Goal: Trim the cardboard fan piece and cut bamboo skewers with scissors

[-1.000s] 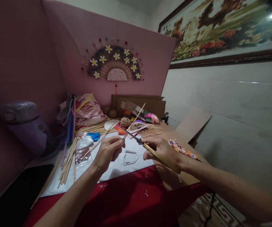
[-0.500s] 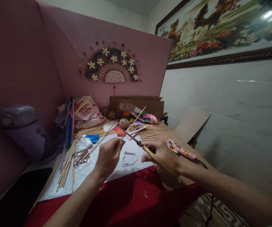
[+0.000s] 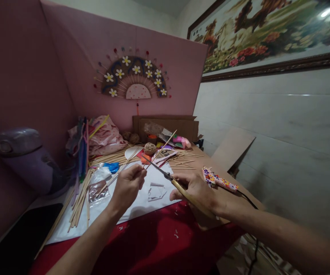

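Note:
My left hand [image 3: 129,185] is closed on the lower end of a thin wooden stick [image 3: 165,146], which slants up to the right. My right hand [image 3: 196,191] is wrapped round the gold handles of a pair of scissors [image 3: 183,193]. Their dark blades point up and left and cross the stick just above my left fingers. I cannot tell whether the blades touch it. Beneath both hands lies a white sheet [image 3: 138,212] with small paper scraps [image 3: 156,191] on it.
Loose sticks [image 3: 80,204] and a purple bottle [image 3: 24,164] stand at the left. A flower-patterned glue gun [image 3: 219,181] with a black cord lies right. Behind are a twine ball [image 3: 150,148], cardboard [image 3: 167,124] and a decorated fan [image 3: 136,76] on the pink panel.
My left hand has shifted slightly left and down along the stick's lower end. The scissors stay across the stick in almost the same place. The view has moved a little.

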The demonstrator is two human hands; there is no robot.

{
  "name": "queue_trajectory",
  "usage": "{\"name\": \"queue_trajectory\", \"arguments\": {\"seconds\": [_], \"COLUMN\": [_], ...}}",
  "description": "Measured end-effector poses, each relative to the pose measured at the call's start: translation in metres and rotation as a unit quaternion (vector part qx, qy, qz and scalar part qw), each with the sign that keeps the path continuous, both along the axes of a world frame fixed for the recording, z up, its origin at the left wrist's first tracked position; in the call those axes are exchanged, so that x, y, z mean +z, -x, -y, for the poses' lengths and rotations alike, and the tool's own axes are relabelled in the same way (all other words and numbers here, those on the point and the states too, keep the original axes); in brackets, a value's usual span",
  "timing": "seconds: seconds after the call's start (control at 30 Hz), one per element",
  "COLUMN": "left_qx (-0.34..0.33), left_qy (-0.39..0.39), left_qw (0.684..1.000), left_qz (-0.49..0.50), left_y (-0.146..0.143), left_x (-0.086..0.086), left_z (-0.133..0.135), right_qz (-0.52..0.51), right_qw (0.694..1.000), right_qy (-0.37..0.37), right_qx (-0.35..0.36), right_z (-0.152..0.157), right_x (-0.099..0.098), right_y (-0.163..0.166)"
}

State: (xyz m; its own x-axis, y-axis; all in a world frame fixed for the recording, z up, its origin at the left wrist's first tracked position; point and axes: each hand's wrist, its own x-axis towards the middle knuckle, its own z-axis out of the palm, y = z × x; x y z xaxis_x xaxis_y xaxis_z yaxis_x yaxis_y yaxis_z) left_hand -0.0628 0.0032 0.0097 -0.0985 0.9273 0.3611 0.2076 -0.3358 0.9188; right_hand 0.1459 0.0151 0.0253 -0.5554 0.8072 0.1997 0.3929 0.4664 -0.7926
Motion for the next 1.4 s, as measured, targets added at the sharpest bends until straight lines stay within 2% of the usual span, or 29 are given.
{"name": "queue_trajectory", "arguments": {"seconds": [0.07, 0.17, 0.3, 0.37, 0.47, 0.5, 0.57, 0.63, 0.7, 0.8, 0.93, 1.1, 1.27, 1.33, 1.4], "left_qx": [-0.064, -0.143, -0.193, -0.159, -0.001, 0.057, 0.137, 0.175, 0.188, 0.159, 0.064, -0.026, -0.109, -0.094, -0.011], "left_qy": [0.076, 0.159, 0.204, 0.178, 0.027, -0.037, -0.132, -0.166, -0.166, -0.129, -0.014, 0.109, 0.196, 0.179, 0.089], "left_qw": [0.992, 0.966, 0.942, 0.958, 0.999, 0.997, 0.973, 0.950, 0.942, 0.965, 0.998, 0.986, 0.963, 0.970, 0.993], "left_qz": [0.080, 0.147, 0.184, 0.157, 0.032, -0.024, -0.129, -0.199, -0.223, -0.165, -0.012, 0.123, 0.147, 0.133, 0.072], "left_y": [0.004, 0.010, 0.012, 0.008, 0.000, -0.002, -0.004, -0.004, -0.002, 0.001, 0.001, 0.003, 0.010, 0.008, 0.003], "left_x": [0.002, 0.005, 0.007, 0.005, 0.000, -0.002, -0.005, -0.007, -0.006, -0.002, 0.000, 0.006, 0.009, 0.007, 0.003], "left_z": [-0.001, -0.002, -0.002, -0.002, 0.000, 0.000, 0.002, 0.003, 0.005, 0.005, 0.002, -0.001, -0.002, -0.002, -0.001], "right_qz": [-0.001, -0.003, -0.009, -0.013, -0.027, -0.029, -0.028, -0.026, -0.027, -0.022, -0.017, -0.029, -0.015, -0.018, -0.034], "right_qw": [1.000, 1.000, 1.000, 1.000, 0.999, 0.999, 0.999, 0.999, 0.999, 0.999, 0.999, 0.999, 1.000, 0.999, 0.999], "right_qy": [0.012, 0.018, 0.015, 0.008, 0.007, 0.012, 0.023, 0.030, 0.033, 0.027, 0.026, 0.011, 0.021, 0.027, 0.035], "right_qx": [-0.003, 0.002, 0.009, 0.001, -0.017, -0.023, -0.035, -0.037, -0.033, -0.028, -0.019, -0.018, -0.009, -0.014, -0.021], "right_z": [0.001, 0.003, 0.003, 0.002, 0.003, 0.004, 0.006, 0.008, 0.009, 0.009, 0.007, 0.008, 0.009, 0.009, 0.008], "right_x": [-0.002, -0.004, -0.006, -0.006, -0.006, -0.006, -0.006, -0.006, -0.007, -0.011, -0.014, -0.015, -0.015, -0.013, -0.012], "right_y": [0.000, -0.001, -0.001, -0.001, -0.001, 0.000, 0.002, 0.004, 0.005, 0.006, 0.006, 0.006, 0.004, 0.004, 0.005]}}
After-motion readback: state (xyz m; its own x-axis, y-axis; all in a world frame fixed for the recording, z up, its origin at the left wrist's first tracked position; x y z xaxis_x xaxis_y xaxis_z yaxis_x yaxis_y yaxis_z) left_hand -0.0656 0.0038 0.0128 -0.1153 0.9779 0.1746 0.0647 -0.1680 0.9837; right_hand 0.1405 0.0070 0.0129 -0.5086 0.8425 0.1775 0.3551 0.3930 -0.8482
